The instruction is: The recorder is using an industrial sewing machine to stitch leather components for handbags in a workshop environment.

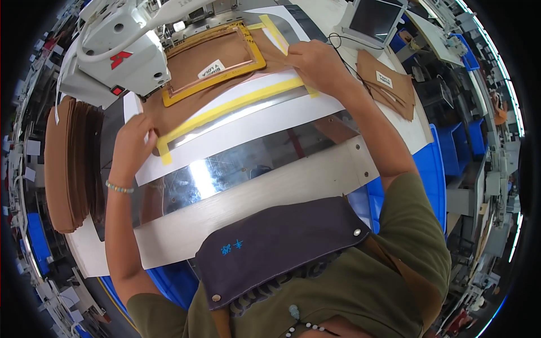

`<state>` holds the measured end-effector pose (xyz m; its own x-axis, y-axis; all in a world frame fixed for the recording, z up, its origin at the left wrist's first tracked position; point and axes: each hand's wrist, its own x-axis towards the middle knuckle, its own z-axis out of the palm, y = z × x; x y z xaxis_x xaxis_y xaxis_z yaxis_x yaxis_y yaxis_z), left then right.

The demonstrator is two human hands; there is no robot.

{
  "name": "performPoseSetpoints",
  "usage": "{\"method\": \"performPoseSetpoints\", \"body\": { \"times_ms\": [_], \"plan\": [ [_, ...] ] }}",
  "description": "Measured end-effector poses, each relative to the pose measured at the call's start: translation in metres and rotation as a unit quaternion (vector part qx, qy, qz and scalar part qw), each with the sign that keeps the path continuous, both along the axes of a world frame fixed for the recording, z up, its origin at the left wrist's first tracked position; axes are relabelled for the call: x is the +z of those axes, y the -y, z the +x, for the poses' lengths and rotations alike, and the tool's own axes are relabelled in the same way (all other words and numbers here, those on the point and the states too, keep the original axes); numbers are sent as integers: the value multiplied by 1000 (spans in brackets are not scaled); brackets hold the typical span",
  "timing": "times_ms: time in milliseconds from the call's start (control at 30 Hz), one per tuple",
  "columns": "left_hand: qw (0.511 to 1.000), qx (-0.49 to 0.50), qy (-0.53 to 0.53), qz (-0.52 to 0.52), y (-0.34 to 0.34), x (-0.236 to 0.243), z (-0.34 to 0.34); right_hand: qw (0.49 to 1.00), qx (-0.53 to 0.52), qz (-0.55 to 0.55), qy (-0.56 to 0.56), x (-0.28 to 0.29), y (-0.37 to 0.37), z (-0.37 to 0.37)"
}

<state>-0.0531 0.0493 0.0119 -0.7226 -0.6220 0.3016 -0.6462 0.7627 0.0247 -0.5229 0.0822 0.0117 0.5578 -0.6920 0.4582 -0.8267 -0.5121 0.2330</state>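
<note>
My left hand is closed on the left end of a brown flat piece, beside a white strip. My right hand is closed on the piece's right end, over yellow tape. A yellow rectangular frame with a white label inside lies on the brown material at the head of a white sewing machine. The tape borders a white sheet on a shiny metal plate.
A thick stack of brown pieces stands at left. Labelled brown pieces lie at right, near a screen with a cable. Blue bins flank the table's lower edges. A person shows at the far right.
</note>
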Motion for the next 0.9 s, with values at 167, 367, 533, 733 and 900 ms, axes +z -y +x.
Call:
{"method": "performPoseSetpoints", "body": {
  "times_ms": [167,367,533,733,900],
  "plan": [
    [959,-59,-47,275,-61,53,-16,1000,-3,18,-1,53,-32,8],
    [936,-150,-126,291,-94,119,-63,943,144,35,299,84,-35,43],
    [891,-95,-397,201,-81,116,-115,850,367,-84,368,96,-34,129],
    [913,-35,-371,167,-68,157,-107,765,308,38,564,103,-55,139],
    [921,-1,-381,-80,-56,209,-87,839,202,267,428,95,-79,118]
  ]
}}
